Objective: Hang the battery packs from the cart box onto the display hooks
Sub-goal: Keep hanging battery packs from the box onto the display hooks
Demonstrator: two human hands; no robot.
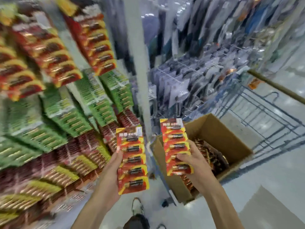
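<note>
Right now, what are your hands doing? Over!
Left hand grips one battery strip. Right hand grips another strip above the box. Neither hung yet. Nothing blocks the hooks.

We see two bare forearms rising from the bottom edge of the view, with no sleeves, cuffs, watches or bands on them as far as the frame reaches. The left hand (113,164) and the right hand (191,162) are both ungloved, and we make out no rings on the fingers that show. Between the arms, low in the picture, a shoe (137,206) appears, light-coloured, white or pale grey with what may be laces across the top, though blur keeps us from being sure. Just below it sits a dark patch of cloth (136,221), probably a black or charcoal trouser leg.
</note>
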